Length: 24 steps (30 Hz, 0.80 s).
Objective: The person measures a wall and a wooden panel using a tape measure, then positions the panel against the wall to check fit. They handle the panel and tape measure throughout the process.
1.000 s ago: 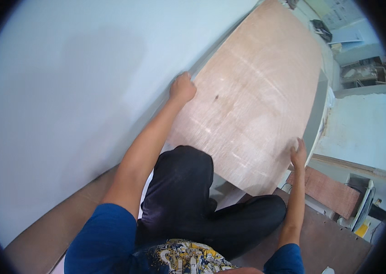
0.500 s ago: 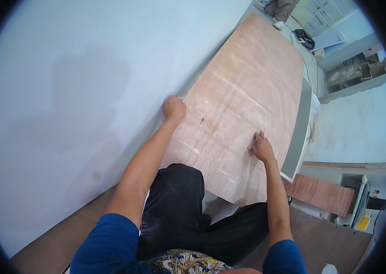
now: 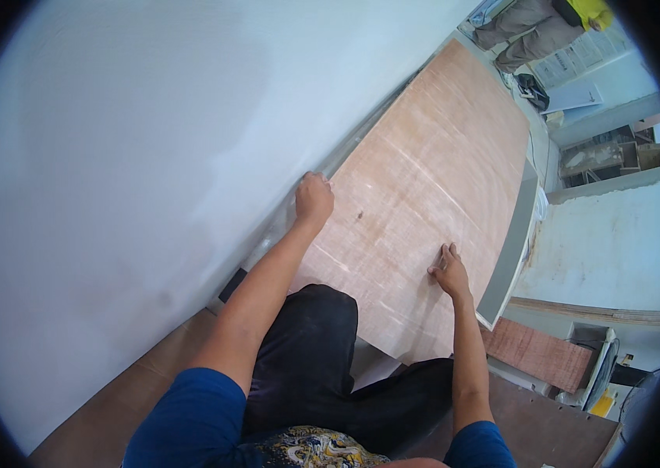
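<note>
A large sheet of light reddish plywood (image 3: 431, 156) stretches away from my knees, its left side running along the white wall (image 3: 135, 140). My left hand (image 3: 314, 201) is closed on that left edge, fingers curled over it, with the fingertips partly hidden. On the sheet's face, toward its right side, my right hand (image 3: 451, 273) rests with fingers apart and holds nothing. A small dark knot (image 3: 360, 215) marks the wood between my hands. Beneath the sheet's right side shows a grey panel with a pale rim (image 3: 509, 253).
Another person in grey trousers (image 3: 525, 35) stands beyond the sheet's far end, near a black bag (image 3: 533, 92). A reddish board (image 3: 537, 352) lies at the right, beside a pale bin-like container (image 3: 591, 366). A dark block (image 3: 232, 285) sits at the wall's foot.
My view has shifted, bringing more of the other person into sight. The gap between wall and plywood looks wider, and the dark block now shows. Both hands keep their places on the sheet.
</note>
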{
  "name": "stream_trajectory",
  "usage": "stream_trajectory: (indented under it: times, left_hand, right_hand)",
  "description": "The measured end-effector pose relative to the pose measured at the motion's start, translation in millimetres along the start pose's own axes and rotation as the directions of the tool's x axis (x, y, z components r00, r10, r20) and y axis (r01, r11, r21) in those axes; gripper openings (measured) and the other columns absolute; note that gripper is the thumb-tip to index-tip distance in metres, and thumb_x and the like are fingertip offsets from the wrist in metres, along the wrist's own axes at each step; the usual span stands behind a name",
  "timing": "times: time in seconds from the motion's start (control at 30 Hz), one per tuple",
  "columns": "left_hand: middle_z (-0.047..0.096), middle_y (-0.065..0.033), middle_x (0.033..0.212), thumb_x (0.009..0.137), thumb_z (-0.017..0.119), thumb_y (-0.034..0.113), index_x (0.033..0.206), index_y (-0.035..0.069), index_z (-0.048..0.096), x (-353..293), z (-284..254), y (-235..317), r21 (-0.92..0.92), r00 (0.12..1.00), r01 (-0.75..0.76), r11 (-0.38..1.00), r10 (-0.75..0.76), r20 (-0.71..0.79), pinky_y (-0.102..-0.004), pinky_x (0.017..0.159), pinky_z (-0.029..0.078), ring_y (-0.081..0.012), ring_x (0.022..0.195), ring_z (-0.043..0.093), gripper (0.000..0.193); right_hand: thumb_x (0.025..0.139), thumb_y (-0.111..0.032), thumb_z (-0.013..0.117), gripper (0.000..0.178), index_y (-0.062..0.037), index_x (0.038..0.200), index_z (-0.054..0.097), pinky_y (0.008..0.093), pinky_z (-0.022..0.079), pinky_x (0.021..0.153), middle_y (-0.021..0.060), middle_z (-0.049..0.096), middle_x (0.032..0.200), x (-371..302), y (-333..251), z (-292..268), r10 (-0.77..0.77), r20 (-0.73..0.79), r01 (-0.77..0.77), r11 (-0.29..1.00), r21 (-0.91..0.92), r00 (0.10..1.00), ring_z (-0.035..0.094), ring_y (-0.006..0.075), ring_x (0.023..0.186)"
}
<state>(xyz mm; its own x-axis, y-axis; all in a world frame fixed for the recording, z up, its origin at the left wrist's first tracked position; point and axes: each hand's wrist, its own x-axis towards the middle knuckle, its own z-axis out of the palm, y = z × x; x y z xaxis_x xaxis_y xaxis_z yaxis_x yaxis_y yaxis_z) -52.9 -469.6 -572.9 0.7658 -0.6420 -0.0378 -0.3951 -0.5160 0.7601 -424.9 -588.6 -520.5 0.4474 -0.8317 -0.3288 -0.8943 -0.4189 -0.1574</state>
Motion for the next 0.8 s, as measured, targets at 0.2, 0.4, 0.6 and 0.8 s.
stream_trajectory:
  times: [0.2,0.4,0.6,0.8]
  left_hand:
    - [0.063,-0.0206,0.099,0.086,0.065,0.018,0.087,0.002,0.068,-1,-5,2,0.042,1.0,-0.017,0.999,0.016,0.012,-0.0463,0.083,0.05,-0.039,0.091,0.063,0.016]
    - [0.065,-0.02,0.099,0.083,0.069,0.02,0.087,0.004,0.069,-3,-5,-11,0.025,0.986,0.123,0.992,-0.125,0.113,-0.0457,0.081,0.05,-0.0376,0.093,0.064,0.016]
    - [0.068,-0.0156,0.082,0.073,0.077,0.01,0.086,0.0,0.068,6,3,-21,-0.208,0.956,0.29,0.934,-0.272,0.109,-0.0365,0.072,0.05,-0.0252,0.076,0.065,0.018]
    - [0.07,-0.0158,0.084,0.074,0.073,0.009,0.084,0.005,0.069,11,20,-36,-0.339,0.958,0.287,0.896,-0.27,0.097,-0.0402,0.077,0.051,-0.0319,0.082,0.066,0.012]
  right_hand:
    - [0.071,-0.017,0.077,0.086,-0.003,0.144,0.036,0.0463,0.036,0.11,0.0246,0.024,0.153,2,-4,-1,0.02,0.026,-0.02,1.0,-0.012,0.999,0.031,0.0515,0.134]
    - [0.072,-0.016,0.077,0.085,-0.0021,0.144,0.035,0.0473,0.032,0.112,0.0256,0.023,0.153,4,-2,2,0.051,0.048,-0.05,0.999,-0.021,0.998,0.029,0.0525,0.135]
    - [0.075,-0.017,0.075,0.082,-0.0023,0.144,0.034,0.049,0.03,0.113,0.0278,0.022,0.153,5,-1,2,0.011,0.054,-0.008,0.999,-0.043,0.998,0.029,0.0549,0.133]
    - [0.073,-0.013,0.074,0.081,0.0006,0.143,0.036,0.0487,0.029,0.113,0.0303,0.024,0.15,6,-7,-2,0.026,0.044,-0.024,0.999,-0.039,0.999,0.031,0.0537,0.132]
